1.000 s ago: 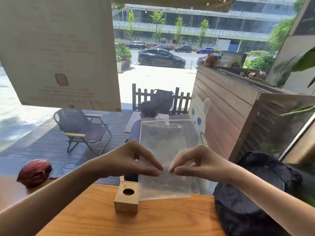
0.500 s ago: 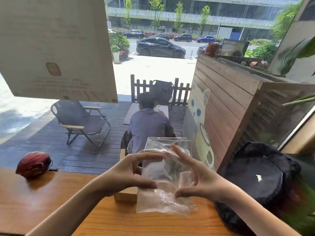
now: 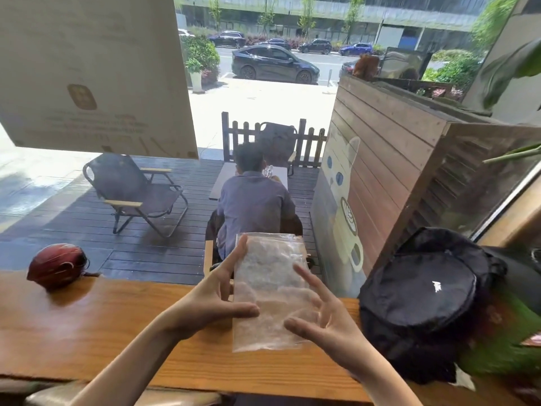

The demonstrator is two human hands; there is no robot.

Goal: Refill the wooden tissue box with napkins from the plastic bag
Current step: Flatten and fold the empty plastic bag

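A clear plastic bag (image 3: 268, 291) with pale napkins inside stands tilted over the wooden counter (image 3: 87, 326), facing me. My left hand (image 3: 210, 300) pinches its left edge: the thumb lies across the front, the index finger runs up the edge, and the other fingers are behind. My right hand (image 3: 325, 320) hovers in front of the bag's right side, fingers spread, holding nothing. The wooden tissue box is hidden behind my left hand and the bag.
A black backpack (image 3: 424, 291) fills the counter's right end, close to my right hand. A dark red helmet (image 3: 57, 265) rests at the far left. Behind the counter is a window, with a seated person (image 3: 251, 200) outside.
The bag has come down from eye level to just above the counter. Both hands loosened from a two-handed pinch, and the right hand let go. My view tilted downward.
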